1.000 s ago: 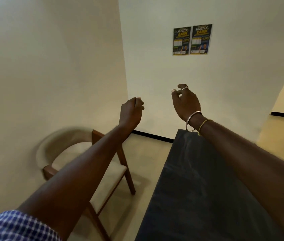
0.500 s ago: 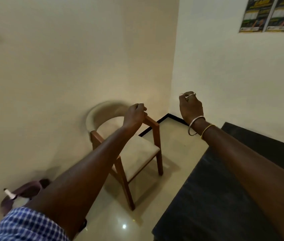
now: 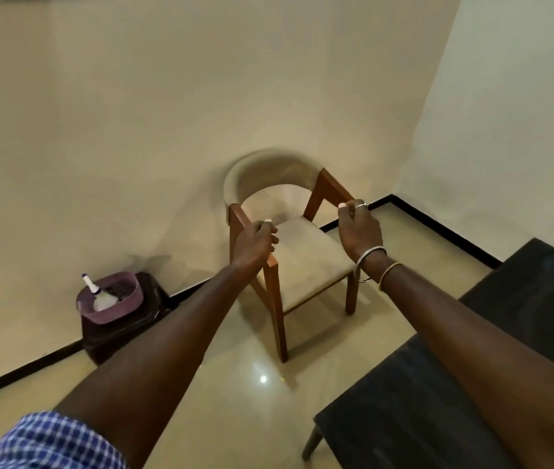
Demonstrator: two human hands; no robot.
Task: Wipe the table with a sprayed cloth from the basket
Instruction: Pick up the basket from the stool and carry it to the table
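Observation:
A purple basket (image 3: 135, 294) stands on a dark stool (image 3: 123, 331) against the left wall. A white spray bottle (image 3: 99, 297) with a blue tip leans inside it; I cannot make out a cloth there. The black table (image 3: 404, 418) fills the lower right. Both my arms are stretched out in the air in front of me. My left hand (image 3: 253, 245) is curled into a fist and holds nothing. My right hand (image 3: 360, 231), with a ring and two bangles, also has its fingers curled and holds nothing. Both hands are far from the basket.
A wooden chair (image 3: 306, 262) with a beige seat and curved back stands in the corner, behind my hands in the view. Cream walls with a black skirting meet at the right. Glossy floor lies between the chair, the stool and the table.
The view has swung left and down: the posters have left the frame and the chair, stool and basket have come in. My hands keep the same curled pose.

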